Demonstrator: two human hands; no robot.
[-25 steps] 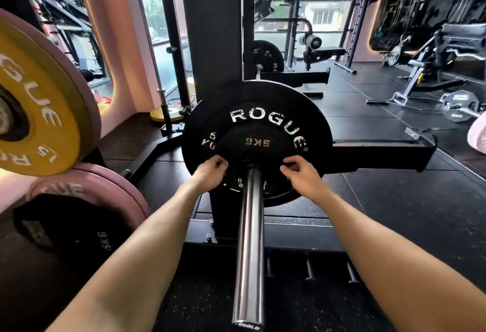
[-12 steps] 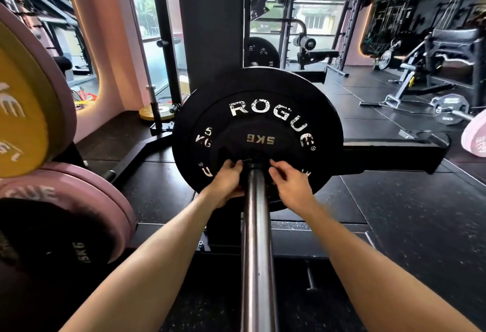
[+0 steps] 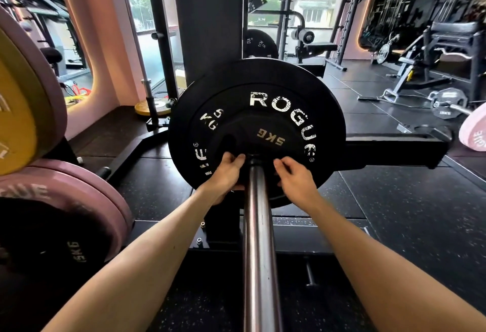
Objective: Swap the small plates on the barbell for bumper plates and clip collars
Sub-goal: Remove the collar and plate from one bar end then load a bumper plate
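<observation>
From the head camera, you look straight down the polished steel barbell sleeve (image 3: pixel 259 239), which runs away from you to a small black 5 kg metal plate (image 3: pixel 263 134) seated flat against the face of a larger black rubber bumper plate with white ROGUE lettering (image 3: pixel 326 132). Both are far up the sleeve, against the black rack upright (image 3: pixel 210 21).

Your left hand (image 3: pixel 226 174) has its fingers curled against the lower left of the small plate, just beside the hub; whether they hook behind the rim I cannot tell. Your right hand (image 3: pixel 294 176) rests on the lower right with fingers loosely bent, touching the plate face but closed around nothing.

The step in hand looks like drawing the small plate off. To do it well, get fingertips of both hands behind the plate's edge on opposite sides, level with the sleeve instead of both low, so the pull is even. Draw it straight toward you along the sleeve; a tilted plate will likely bind. Keep the bumper plate seated as the small one comes away.

Pink rubber bumper plates (image 3: pixel 86 200) stand on the floor at your left, below a yellow-faced plate (image 3: pixel 15 110), near enough to reach.
</observation>
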